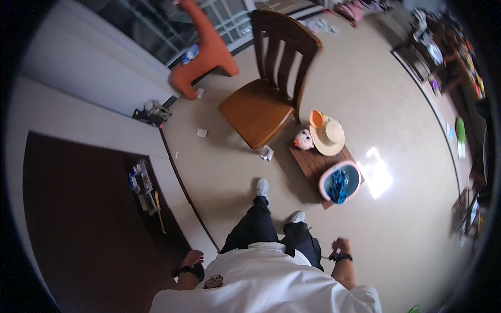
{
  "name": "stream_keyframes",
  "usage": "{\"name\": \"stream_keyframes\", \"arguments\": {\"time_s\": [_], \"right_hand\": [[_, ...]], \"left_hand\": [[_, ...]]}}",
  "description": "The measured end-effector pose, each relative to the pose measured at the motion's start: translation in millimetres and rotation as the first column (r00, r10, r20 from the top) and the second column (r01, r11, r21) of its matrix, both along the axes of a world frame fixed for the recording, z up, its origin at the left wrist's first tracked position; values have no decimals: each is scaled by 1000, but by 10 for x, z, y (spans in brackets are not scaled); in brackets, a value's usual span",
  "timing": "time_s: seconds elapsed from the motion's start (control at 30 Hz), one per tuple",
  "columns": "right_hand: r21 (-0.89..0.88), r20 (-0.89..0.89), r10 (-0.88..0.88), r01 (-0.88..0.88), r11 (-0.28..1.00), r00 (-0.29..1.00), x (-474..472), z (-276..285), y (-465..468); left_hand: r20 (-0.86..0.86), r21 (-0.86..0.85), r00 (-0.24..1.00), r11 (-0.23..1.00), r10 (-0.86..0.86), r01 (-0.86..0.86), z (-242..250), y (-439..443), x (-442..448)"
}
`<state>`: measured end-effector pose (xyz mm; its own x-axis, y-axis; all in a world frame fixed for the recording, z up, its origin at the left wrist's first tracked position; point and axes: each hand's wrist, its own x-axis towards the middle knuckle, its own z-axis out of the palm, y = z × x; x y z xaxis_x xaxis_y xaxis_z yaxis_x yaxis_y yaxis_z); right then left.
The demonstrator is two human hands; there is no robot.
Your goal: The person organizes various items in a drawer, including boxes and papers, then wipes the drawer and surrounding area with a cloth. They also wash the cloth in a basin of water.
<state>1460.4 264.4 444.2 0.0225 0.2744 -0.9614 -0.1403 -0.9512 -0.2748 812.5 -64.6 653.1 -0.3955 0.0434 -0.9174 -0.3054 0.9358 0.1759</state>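
Note:
My left hand (193, 258) hangs at my side, close to the edge of a dark brown surface (78, 219). Its fingers are loosely bent, with nothing seen in them. On the other side my right hand (341, 245) hangs over the floor, fingers loosely curled and apart, nothing visible in it. Both wrists wear dark bands. Ahead to the right, a low wooden stool (309, 166) bears a pink-rimmed basin (324, 176) with blue cloth (339, 186), a straw hat (334, 131), an orange cup-like item (316, 118) and a doll's head (304, 140).
A wooden chair (260, 109) stands ahead, with an orange animal-shaped seat (211, 58) beyond it. Paper scraps (202, 133) lie on the tiled floor (375, 98). A clear plastic box (143, 184) and a yellow stick (159, 211) rest on the dark surface. Clutter lines the right side.

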Motion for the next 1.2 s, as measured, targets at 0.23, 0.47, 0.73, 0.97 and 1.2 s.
{"name": "stream_keyframes", "arguments": {"time_s": [0.23, 0.47, 0.73, 0.97, 1.2], "right_hand": [[-32, 168, 61, -57, 998, 984, -516, 553, 588], [210, 183, 322, -357, 910, 929, -2195, 820, 1774], [132, 19, 627, -623, 771, 779, -4223, 1168, 2505], [74, 6, 703, -702, 709, 711, -5413, 1160, 3112], [18, -98, 713, -715, 699, 695, -6698, 1243, 3780]], "left_hand": [[132, 85, 923, 923, 362, -374, -48, -394, -11], [65, 450, 872, 765, 486, -460, -881, -491, -1103], [-264, 191, 795, 838, 546, -512, -915, -204, -2507], [-130, 155, 757, 768, 640, -622, -754, 321, -2785], [-341, 62, 905, 967, 253, -247, -840, 1140, -4075]]}}
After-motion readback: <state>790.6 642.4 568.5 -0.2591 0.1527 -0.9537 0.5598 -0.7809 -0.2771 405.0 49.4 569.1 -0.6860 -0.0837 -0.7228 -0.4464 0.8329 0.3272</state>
